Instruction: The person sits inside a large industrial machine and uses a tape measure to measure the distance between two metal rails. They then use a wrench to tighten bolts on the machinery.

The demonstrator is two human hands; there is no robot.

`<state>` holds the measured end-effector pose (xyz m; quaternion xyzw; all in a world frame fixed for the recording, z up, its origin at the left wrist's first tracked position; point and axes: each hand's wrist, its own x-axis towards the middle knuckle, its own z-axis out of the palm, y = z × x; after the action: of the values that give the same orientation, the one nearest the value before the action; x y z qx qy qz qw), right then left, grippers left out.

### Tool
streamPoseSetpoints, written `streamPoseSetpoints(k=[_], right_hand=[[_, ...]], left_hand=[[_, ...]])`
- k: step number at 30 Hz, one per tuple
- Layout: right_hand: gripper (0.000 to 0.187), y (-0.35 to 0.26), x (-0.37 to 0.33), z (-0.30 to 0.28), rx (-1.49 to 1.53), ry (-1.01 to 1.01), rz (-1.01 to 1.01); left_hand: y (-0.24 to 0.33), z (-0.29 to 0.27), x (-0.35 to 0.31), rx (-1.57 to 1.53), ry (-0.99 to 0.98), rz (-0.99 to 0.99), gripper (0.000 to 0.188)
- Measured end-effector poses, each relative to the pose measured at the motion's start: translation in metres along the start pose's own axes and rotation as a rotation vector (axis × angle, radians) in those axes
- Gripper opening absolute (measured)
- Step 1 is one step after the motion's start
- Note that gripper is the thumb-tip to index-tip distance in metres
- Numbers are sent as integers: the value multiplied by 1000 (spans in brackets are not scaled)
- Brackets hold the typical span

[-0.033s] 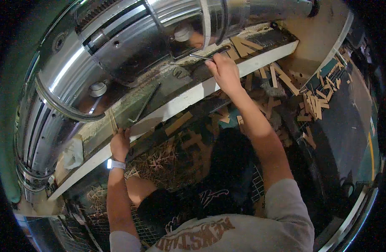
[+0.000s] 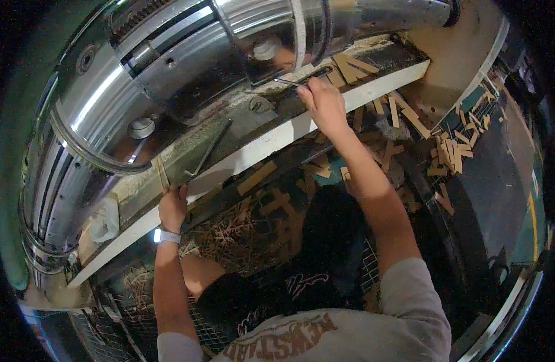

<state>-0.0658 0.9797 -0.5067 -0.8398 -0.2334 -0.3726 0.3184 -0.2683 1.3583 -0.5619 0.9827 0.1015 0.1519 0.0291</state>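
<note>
My left hand (image 2: 172,206), with a watch on its wrist, is closed on a thin tan strip (image 2: 162,172) that points up toward the big shiny metal roller (image 2: 187,72). My right hand (image 2: 325,104) grips a hex key (image 2: 287,82) at its near end, and the key's other end reaches toward the underside of the roller. Between my hands a second L-shaped hex key (image 2: 212,148) lies on the grimy ledge below the roller. Round fittings sit in the roller's surface, one (image 2: 141,127) above my left hand and another (image 2: 266,49) near my right.
A white beam (image 2: 259,146) runs along the ledge's near edge. Cardboard strips (image 2: 350,67) lie at the ledge's right end, and many more scraps (image 2: 452,151) litter the floor. A translucent white container (image 2: 105,220) stands left of my left hand. Metal grating (image 2: 368,265) shows below me.
</note>
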Motion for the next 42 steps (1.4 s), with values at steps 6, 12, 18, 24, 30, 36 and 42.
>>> streamPoseSetpoints(k=[6,12,18,24,30,36,42], right_hand=[[31,-14,-1,5,24,-26,87],[35,-27,-19,13,-16,45,335],[28,-29,-12,12,-4,32,277],[34,-32,-25,17,-32,97,332],[33,-23,-15,7,144,43,221],[25,-3,-5,-13,238,12,89],[24,-16,-12,-21,159,-60,-72]], left_hand=[[-11,-7,-8,-23,148,312,20],[16,-12,-4,-49,81,2,21],[-11,-1,-7,0,4,-38,22],[7,-5,-3,52,-29,-57,21],[7,-10,-3,13,-29,-24,22],[-4,0,1,39,-49,-21,24],[-9,0,2,-3,-225,2,28]])
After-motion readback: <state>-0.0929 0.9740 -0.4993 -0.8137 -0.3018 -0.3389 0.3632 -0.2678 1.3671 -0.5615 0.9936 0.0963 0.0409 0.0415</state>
